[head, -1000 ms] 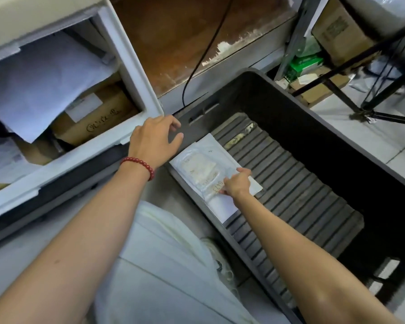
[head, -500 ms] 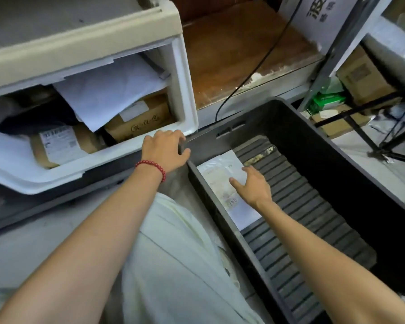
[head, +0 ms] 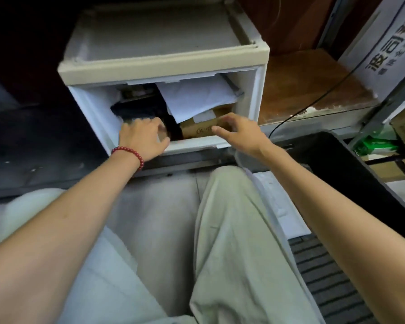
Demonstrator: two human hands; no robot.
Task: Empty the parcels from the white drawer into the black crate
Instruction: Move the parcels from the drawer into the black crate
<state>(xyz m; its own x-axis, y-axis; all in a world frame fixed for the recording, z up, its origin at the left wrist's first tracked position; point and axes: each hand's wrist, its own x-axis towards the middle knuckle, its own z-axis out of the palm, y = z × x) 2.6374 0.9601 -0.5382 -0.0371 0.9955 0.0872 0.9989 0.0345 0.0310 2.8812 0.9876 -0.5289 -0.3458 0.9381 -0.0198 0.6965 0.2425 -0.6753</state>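
- White drawer (head: 258, 97): smooth boxy plastic; holds brown cardboard box (head: 197, 131), crumpled white mailer (head: 197, 99), and soft black parcel (head: 138, 108).
- Left hand (head: 142, 137): fingertips inside, grip unclear.
- Right hand (head: 240, 134): fingers loose, spread over the box.
- Black crate (head: 351, 178): ribbed floor.

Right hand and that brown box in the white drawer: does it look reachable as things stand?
Probably yes. The right hand, fingers spread, is at the front of the white drawer, right beside the brown box, with nothing between them. A white mailer overlaps the box's top and might shift.
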